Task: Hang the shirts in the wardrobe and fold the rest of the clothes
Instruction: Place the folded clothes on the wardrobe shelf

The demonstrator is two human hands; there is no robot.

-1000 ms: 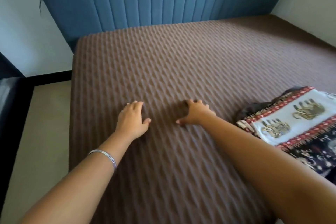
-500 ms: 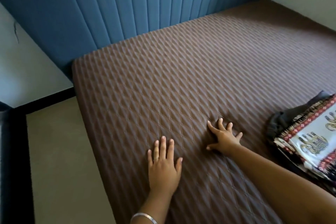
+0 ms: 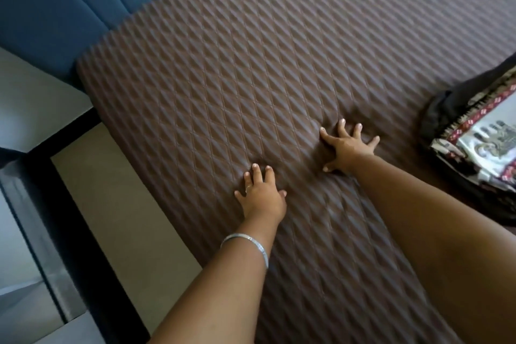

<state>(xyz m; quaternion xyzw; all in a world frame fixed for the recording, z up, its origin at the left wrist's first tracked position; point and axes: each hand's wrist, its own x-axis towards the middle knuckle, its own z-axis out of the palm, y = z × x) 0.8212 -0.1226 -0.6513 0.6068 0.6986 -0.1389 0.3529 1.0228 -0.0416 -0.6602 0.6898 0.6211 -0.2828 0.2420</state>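
The clothes (image 3: pixel 480 145) lie in a pile on the bed (image 3: pixel 251 64), far over at the right edge of the view. On top is a light cloth with a red patterned border, and dark cloth pokes out from under it. The pile is off to the right of the right hand (image 3: pixel 349 149) and does not touch it. The left hand (image 3: pixel 261 198) is farther away still, near the left side of the bed.

Both hands press flat on the brown quilted bed cover. The fingers (image 3: pixel 341 128) of the right hand are spread wide apart, and the cover dips and wrinkles a little around them. The fingers (image 3: pixel 256 174) of the left hand are straight and a bit apart. Neither hand holds anything. A thin ring sits on one left finger, and a silver bangle (image 3: pixel 248 246) goes round the left wrist.

Half a second ago the hands lay on the cover in much the same way, side by side. Now the right hand reaches farther up the bed than the left, and its fingers are spread wider. The view has swung too: the blue padded headboard (image 3: pixel 69 8) now fills only the top left corner, and less of the pile shows at the right edge.

The pale floor (image 3: pixel 125 218) and a dark frame (image 3: pixel 64 218) show beside the bed on the left. No writing or label can be read anywhere.
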